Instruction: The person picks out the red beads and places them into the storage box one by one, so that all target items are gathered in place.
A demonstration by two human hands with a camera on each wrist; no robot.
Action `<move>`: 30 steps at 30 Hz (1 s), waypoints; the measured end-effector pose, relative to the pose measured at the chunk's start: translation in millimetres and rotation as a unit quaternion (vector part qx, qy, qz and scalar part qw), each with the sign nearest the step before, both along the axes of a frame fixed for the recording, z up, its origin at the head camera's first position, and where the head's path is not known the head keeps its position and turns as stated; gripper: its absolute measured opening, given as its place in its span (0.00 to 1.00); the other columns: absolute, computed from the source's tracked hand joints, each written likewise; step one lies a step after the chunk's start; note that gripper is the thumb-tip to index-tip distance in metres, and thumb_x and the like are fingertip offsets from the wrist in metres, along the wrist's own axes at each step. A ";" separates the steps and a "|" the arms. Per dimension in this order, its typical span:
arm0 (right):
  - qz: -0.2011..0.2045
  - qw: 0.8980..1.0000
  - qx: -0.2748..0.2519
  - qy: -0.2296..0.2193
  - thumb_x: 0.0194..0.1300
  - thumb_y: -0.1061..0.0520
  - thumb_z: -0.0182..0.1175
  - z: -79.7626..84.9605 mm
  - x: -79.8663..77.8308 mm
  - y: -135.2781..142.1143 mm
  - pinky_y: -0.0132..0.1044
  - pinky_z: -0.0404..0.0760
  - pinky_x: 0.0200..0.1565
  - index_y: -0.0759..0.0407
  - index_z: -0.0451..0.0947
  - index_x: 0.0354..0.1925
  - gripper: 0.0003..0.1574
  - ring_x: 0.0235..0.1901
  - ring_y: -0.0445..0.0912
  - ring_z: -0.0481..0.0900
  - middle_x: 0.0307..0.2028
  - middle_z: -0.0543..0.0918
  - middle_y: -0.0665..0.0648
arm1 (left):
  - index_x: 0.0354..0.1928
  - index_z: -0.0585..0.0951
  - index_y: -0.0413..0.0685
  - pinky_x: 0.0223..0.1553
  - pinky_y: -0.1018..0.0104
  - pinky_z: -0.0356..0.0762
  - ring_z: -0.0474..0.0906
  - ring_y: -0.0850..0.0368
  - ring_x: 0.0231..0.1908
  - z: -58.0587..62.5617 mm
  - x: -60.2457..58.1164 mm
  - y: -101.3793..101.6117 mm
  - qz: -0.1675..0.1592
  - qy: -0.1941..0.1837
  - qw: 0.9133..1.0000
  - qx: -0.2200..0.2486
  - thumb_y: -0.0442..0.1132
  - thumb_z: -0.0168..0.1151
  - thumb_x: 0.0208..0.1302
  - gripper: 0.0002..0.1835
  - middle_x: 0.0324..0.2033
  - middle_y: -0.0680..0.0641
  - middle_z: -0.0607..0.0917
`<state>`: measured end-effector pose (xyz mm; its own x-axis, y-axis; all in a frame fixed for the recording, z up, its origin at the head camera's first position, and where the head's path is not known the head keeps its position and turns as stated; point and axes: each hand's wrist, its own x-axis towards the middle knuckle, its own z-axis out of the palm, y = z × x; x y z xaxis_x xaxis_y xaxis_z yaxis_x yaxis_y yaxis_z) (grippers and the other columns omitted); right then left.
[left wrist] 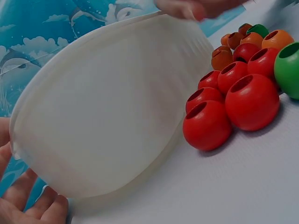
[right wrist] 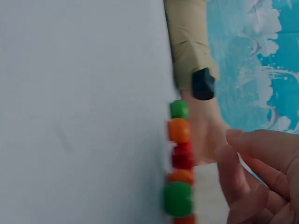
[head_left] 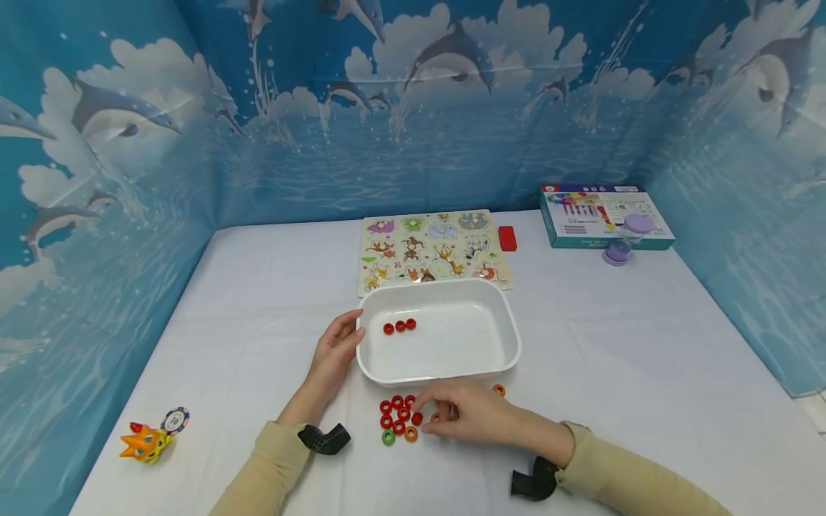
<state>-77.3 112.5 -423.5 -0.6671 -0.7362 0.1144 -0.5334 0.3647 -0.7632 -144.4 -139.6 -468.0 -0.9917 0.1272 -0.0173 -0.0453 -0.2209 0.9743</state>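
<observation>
A white plastic tray sits mid-table with three red beads in a row inside. My left hand holds its left end, fingers and thumb at the rim. In front of the tray, several round red beads lie clustered beside a green bead and an orange bead. Over the right side of this cluster hovers my right hand, fingers bent, thumb and index apart near a red bead. In the right wrist view nothing shows between those fingertips. More beads are partly hidden beneath that hand.
An animal puzzle board lies behind the tray, with a red block beside it. At the back right are a flat box and a purple sand timer. A small orange-yellow toy and a chip sit front left.
</observation>
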 end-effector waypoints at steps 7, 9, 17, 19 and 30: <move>-0.018 0.998 -0.008 0.060 0.52 0.51 0.66 -25.9 4.5 -6.0 0.21 0.68 0.19 0.43 0.78 0.40 0.15 0.18 0.29 0.65 0.32 0.78 0.37 | 0.58 0.68 0.47 0.54 0.67 0.65 0.56 0.57 0.62 0.3 0.8 0.3 0.002 0.006 1.000 0.003 0.44 0.60 0.57 0.26 0.62 0.49 0.62; -0.017 0.997 -0.011 0.071 0.52 0.52 0.65 -28.2 5.4 -7.0 0.20 0.68 0.20 0.43 0.78 0.40 0.14 0.18 0.28 0.65 0.34 0.78 0.37 | 0.58 0.68 0.47 0.54 0.67 0.65 0.57 0.57 0.62 0.3 0.8 0.6 0.000 0.005 1.000 0.008 0.44 0.60 0.57 0.26 0.62 0.49 0.63; -0.031 0.995 -0.021 0.094 0.52 0.56 0.65 -34.4 7.1 -7.2 0.19 0.66 0.19 0.44 0.78 0.38 0.12 0.19 0.29 0.64 0.34 0.78 0.37 | 0.57 0.69 0.50 0.54 0.68 0.65 0.58 0.60 0.61 0.7 0.1 1.6 -0.001 -0.001 1.000 -0.004 0.47 0.61 0.56 0.26 0.61 0.52 0.64; -0.034 0.995 -0.016 0.096 0.52 0.56 0.65 -34.8 6.9 -6.9 0.19 0.66 0.19 0.44 0.78 0.38 0.12 0.19 0.29 0.64 0.34 0.78 0.37 | 0.57 0.69 0.50 0.54 0.68 0.65 0.58 0.60 0.61 1.2 0.2 1.9 0.000 -0.002 1.000 -0.004 0.47 0.61 0.56 0.26 0.61 0.52 0.63; 0.055 0.997 0.033 -0.030 0.55 0.51 0.63 34.5 -12.0 18.1 0.25 0.71 0.20 0.41 0.78 0.40 0.12 0.18 0.33 0.68 0.24 0.76 0.39 | 0.57 0.68 0.49 0.54 0.68 0.65 0.58 0.59 0.61 1.2 1.6 0.8 0.004 -0.002 1.000 0.004 0.46 0.61 0.56 0.27 0.62 0.51 0.63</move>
<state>-89.3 130.6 -389.0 -0.5857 -0.8101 0.0264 -0.5275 0.3562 -0.7713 -142.8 -138.7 -466.8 -0.9927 0.1188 -0.0208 -0.0479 -0.2300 0.9720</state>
